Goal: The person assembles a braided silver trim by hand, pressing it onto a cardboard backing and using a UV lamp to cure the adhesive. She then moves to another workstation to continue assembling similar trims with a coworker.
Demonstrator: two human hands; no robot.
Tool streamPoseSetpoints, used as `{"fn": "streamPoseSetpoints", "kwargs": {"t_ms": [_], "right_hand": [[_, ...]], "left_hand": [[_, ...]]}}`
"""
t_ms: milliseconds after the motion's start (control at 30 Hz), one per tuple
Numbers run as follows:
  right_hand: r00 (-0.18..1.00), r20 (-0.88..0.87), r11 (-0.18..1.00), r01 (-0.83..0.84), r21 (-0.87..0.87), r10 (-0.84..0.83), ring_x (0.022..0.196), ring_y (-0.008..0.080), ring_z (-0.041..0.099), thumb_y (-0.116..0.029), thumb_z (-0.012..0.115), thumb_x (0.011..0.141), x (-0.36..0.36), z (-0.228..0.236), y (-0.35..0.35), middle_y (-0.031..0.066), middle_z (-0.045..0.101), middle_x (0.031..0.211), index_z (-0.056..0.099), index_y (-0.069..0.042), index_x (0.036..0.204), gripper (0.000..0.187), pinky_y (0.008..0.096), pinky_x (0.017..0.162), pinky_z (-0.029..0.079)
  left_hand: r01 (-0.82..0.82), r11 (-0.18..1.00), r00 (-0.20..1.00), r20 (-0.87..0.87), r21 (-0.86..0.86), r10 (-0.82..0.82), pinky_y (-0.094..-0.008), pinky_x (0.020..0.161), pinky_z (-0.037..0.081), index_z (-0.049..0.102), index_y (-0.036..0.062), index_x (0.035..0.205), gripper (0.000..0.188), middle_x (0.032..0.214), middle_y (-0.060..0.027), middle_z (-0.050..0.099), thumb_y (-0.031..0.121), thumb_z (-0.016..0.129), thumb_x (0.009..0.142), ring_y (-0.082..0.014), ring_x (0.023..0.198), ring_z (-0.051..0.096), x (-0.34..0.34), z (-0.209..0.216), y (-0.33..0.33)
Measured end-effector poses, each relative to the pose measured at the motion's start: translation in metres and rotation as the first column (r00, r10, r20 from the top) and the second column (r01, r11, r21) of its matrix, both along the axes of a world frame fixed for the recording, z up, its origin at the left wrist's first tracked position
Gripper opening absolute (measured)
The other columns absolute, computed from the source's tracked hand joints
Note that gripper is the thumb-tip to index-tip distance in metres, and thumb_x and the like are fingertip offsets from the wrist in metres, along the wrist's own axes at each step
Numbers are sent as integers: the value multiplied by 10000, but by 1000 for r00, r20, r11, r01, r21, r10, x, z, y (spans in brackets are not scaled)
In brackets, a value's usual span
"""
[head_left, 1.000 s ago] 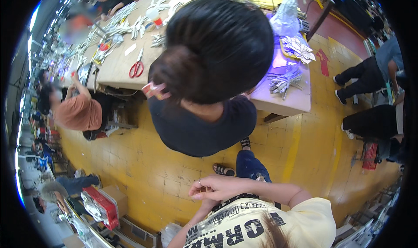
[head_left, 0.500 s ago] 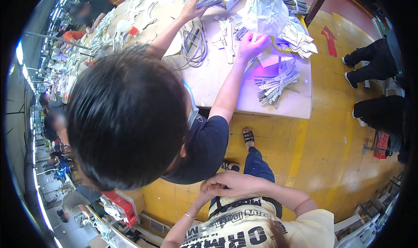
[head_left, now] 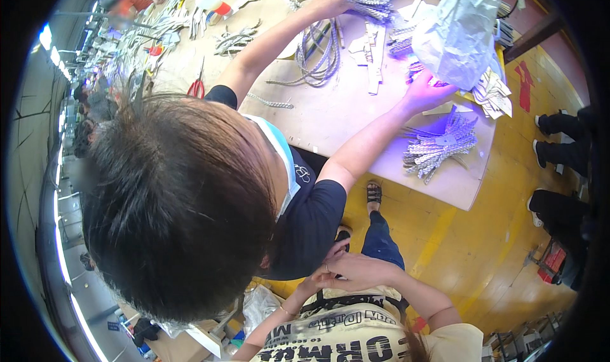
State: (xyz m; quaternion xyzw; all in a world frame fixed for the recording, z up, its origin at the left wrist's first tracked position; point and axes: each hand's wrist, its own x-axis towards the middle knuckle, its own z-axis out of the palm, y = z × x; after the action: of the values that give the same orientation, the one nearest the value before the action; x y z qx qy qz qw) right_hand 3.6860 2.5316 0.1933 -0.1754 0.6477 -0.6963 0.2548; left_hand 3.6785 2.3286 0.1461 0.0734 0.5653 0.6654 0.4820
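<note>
My left hand and my right hand are folded together at my waist, in front of my cream printed shirt. The right lies over the left and covers part of its fingers. Both look closed, and no object shows in them. Just ahead, a co-worker in a dark T-shirt leans over the table. That person's left hand is at a bundle of grey braided strips. Their right hand is under violet light beside a lamp wrapped in pale plastic, its fingers partly hidden.
Another braided bundle lies near the table's right corner. A coiled braided cord, red-handled scissors and pale cut strips are also on the table. The co-worker's head blocks much of the left. People stand at right on the yellow floor.
The view has shifted, so the table sits farther right and lower. The co-worker's left hand now reaches over the braided bundle instead of gripping it from below. My hands stay folded.
</note>
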Motion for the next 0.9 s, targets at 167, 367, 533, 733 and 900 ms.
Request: {"fn": "streamPoseSetpoints", "kwargs": {"t_ms": [167,367,533,733,900], "right_hand": [[994,27,974,103,201,-110,929,369,623,-236,576,913,-4,-15,15,182,664,966,678,-31,1046,265,441,824,479],[941,115,940,298,169,-319,955,334,580,-318,642,886,-2,-66,19,176,639,899,686,-15,985,322,422,858,458],[871,101,859,445,253,-481,886,264,604,-405,600,930,7,-118,12,146,653,888,636,-17,1092,422,356,844,470],[823,568,987,89,-133,3,734,112,545,-537,495,970,15,-140,19,36,621,761,678,-13,1025,558,270,738,468],[840,537,974,49,-220,80,756,45,511,-321,619,960,15,-137,24,-37,599,783,660,-16,1014,313,225,711,432]], "left_hand": [[158,842,619,-612,-516,-492,-383,1098,321,599,57,1247,372,1415,-159,471,222,597,914,-257,1301,464,-11,-3,15],[140,834,815,-416,-533,-402,-327,913,505,502,-13,1144,204,1209,-135,588,20,536,945,-207,1086,620,-1,-24,13],[188,894,970,-66,-407,-234,-290,887,531,437,-9,1116,137,1087,-128,601,-2,475,984,-185,1082,625,2,-30,4],[132,922,951,-215,-364,-221,-270,820,545,474,-19,1081,110,1023,-109,609,5,498,977,-166,987,650,0,-29,3],[-20,934,962,-260,-357,-79,-234,713,564,558,-36,1077,143,935,-74,619,5,577,941,-124,824,657,2,-21,4]]}}
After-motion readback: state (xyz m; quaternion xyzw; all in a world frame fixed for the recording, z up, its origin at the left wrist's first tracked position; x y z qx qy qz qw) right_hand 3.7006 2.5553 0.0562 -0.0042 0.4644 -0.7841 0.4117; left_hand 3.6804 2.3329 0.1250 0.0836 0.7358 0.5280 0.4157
